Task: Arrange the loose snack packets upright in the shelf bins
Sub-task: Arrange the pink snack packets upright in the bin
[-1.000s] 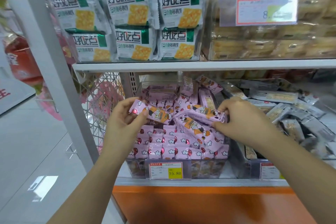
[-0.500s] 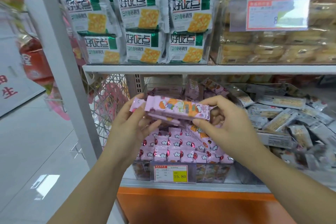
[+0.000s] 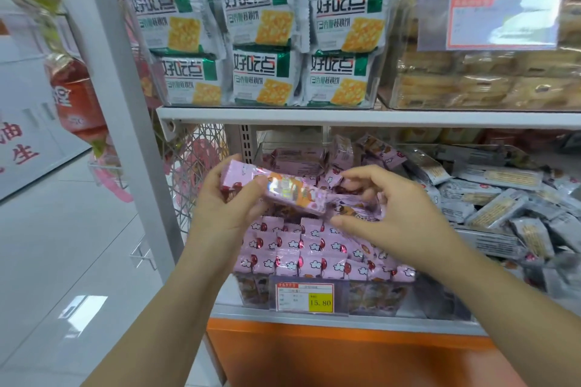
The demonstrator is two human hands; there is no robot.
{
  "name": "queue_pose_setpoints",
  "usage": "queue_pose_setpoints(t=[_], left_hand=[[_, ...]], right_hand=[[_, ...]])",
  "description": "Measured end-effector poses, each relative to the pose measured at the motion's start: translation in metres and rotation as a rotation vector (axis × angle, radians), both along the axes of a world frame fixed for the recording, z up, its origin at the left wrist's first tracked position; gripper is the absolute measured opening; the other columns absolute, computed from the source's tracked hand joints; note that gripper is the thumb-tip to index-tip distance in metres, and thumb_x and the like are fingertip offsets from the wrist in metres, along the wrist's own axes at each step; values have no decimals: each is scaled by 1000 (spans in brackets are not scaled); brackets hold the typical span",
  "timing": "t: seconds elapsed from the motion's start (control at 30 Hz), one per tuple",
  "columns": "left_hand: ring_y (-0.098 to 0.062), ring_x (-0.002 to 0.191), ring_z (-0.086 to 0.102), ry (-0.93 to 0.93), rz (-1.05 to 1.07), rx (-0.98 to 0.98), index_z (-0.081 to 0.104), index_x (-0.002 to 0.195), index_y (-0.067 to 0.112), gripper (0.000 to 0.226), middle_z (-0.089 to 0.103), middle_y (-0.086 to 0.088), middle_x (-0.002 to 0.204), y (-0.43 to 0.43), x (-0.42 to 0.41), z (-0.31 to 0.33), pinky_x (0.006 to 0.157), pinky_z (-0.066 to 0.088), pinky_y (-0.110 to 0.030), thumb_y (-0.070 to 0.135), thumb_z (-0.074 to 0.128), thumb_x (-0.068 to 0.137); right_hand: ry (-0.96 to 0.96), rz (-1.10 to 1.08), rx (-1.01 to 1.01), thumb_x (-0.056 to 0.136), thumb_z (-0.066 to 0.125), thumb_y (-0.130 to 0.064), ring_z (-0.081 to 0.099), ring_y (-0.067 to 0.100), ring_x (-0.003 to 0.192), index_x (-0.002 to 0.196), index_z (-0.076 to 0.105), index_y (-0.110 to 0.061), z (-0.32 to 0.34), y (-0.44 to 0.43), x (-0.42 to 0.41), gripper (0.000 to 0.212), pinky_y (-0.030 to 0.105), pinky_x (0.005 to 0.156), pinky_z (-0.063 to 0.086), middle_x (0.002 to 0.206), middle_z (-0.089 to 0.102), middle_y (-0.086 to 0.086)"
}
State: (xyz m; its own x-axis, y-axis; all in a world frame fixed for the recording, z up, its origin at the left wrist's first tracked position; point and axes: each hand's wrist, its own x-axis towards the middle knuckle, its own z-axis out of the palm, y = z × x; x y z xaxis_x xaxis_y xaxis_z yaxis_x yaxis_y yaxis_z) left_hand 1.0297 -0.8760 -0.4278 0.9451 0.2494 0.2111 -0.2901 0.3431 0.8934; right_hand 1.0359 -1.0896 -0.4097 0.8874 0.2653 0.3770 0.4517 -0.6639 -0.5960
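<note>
Fingers (image 3: 255,186) of your left hand (image 3: 224,203) curl round a pink packet (image 3: 292,192), held flat over the bin (image 3: 371,295), 12 o'clock of the upright rows (image 3: 301,261), likely so you can stand it on end. Right hand (image 3: 396,226) sits at its 3 o'clock end, half-curled; can't tell if it grips.

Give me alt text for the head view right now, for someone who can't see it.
A person's left hand grips a pink snack packet over a clear bin of upright pink packets, the right hand curled beside its far end. Grey packets lie jumbled in the next bin; green cracker bags fill the shelf above.
</note>
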Motion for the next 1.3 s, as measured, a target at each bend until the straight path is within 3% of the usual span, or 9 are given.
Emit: queue_pose_setpoints(t=[0.17,0.23,0.37,0.5,0.57,0.7,0.87,1.13,1.3], left_hand=[[-14,85,70,-43,212,228,52,111,43,39,70,7,88,14,3,-8,80,55,-32,24,71,82],[-15,81,69,-44,257,290,51,108,48,39,69,6,82,17,6,-11,79,56,-34,30,73,80],[-22,93,63,-42,298,580,47,116,50,55,61,-2,113,20,15,-16,84,53,-37,53,75,68],[-4,104,58,-93,155,792,41,120,50,57,48,24,121,17,27,-16,89,49,-23,42,75,76],[-19,109,61,-70,66,890,40,124,51,58,49,17,131,19,35,-12,92,50,-31,43,73,77],[-2,94,56,39,-134,1254,41,137,34,64,46,11,128,21,52,8,73,36,-1,33,73,81],[-17,125,48,160,-427,1568,40,136,36,61,37,8,148,23,74,31,99,37,-24,31,71,84],[-20,135,38,335,-672,1784,40,136,38,61,24,2,156,19,92,29,107,31,-28,17,68,87],[-17,144,19,419,-772,1767,24,148,38,74,17,7,158,22,98,30,115,19,-33,29,67,88]], right_hand=[[192,-115,-421,70,66,-64,53,6,90,127,46,-29,4,-14,0,70,29,82,49,103,53,-16],[241,-143,-553,69,64,-68,56,10,88,114,52,-25,5,-18,-2,64,30,80,50,102,59,-10],[180,-148,-634,78,60,-59,51,11,64,78,57,-18,7,-20,-3,42,28,59,43,71,56,-3],[101,-194,-446,85,58,-50,54,7,67,95,55,-25,15,-24,0,27,26,56,42,79,61,-8],[73,-182,-247,85,63,-43,57,8,71,106,60,-24,15,-26,4,29,24,63,45,94,66,-5],[56,-133,-32,84,68,-30,51,-5,76,97,57,-32,14,-28,10,18,2,63,36,88,57,-17],[142,-94,-39,85,68,-26,48,-5,63,97,52,-44,10,-32,15,27,7,54,34,110,54,-9],[163,-105,64,85,67,-20,42,11,41,99,57,-36,12,-39,16,23,13,48,38,96,46,-26],[166,-87,89,85,68,-16,43,2,36,99,58,-32,11,-42,18,24,14,45,37,89,53,-19]])
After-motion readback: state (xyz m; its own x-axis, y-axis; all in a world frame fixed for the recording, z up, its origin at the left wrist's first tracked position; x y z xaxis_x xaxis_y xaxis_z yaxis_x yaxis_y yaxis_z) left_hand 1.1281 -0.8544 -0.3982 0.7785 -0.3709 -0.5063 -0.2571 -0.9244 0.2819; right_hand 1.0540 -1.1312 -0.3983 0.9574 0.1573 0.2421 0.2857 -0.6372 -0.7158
